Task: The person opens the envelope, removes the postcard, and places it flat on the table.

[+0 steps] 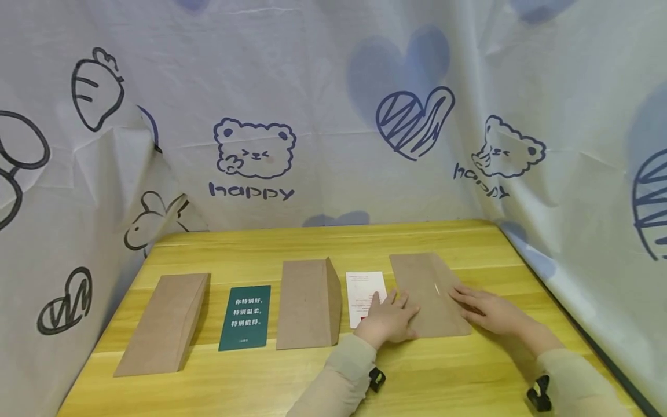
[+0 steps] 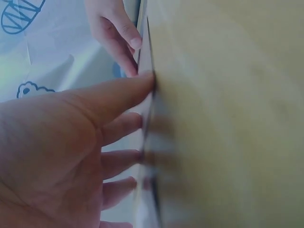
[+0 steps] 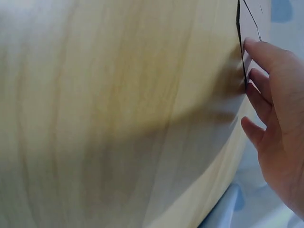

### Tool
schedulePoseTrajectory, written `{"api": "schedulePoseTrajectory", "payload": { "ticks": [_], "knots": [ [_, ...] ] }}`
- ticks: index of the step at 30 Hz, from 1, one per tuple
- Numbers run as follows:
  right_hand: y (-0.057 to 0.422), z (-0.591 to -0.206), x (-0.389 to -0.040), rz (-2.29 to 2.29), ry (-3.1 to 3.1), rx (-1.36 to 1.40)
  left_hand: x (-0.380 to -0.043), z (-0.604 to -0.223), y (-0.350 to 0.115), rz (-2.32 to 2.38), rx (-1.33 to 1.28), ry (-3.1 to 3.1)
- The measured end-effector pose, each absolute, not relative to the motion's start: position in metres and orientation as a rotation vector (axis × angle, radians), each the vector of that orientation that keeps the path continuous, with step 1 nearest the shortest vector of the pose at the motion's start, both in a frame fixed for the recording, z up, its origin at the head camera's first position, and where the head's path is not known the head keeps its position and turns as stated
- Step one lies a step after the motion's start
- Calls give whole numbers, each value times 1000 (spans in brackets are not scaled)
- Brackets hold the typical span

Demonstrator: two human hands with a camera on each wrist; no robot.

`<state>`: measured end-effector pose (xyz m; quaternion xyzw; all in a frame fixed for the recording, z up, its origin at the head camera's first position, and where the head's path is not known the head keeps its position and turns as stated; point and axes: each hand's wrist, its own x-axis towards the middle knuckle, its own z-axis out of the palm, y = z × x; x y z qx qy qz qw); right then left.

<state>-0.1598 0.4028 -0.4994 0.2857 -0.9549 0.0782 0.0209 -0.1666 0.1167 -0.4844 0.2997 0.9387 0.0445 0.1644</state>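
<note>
A flat brown kraft-paper envelope [image 1: 424, 307] lies at the right of the table, seen edge-on in both wrist views. My left hand [image 1: 391, 318] rests at its left side, fingers spread and mostly straight, with the thumb at the near edge. That hand partly covers a white printed card [image 1: 365, 292] just left of the envelope. My right hand [image 1: 487, 310] touches the envelope's right edge with its fingertips, the fingers lightly bent. In the right wrist view the thumb and fingers of the right hand [image 3: 280, 109] meet the envelope's edge.
Left of the white card stands a second brown envelope [image 1: 304, 304] with a raised flap. A green card [image 1: 245, 318] with white writing lies beside it, then a third brown envelope [image 1: 158, 324] at far left. A printed white curtain [image 1: 323, 104] surrounds the wooden table [image 1: 250, 388].
</note>
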Motion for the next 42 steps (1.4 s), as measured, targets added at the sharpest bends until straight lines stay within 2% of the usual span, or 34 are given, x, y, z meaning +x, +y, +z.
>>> {"api": "schedulePoseTrajectory", "payload": {
  "ticks": [6,18,42],
  "knots": [
    [405,-494,-163,320,-3042,905,-170,-475,130,-41,955,2760],
    [407,-490,-159,372,-3098,862,-192,-468,162,-95,1360,2641],
    [409,-495,-160,467,-3112,765,-217,-457,194,-222,1391,2446]
  ]
}}
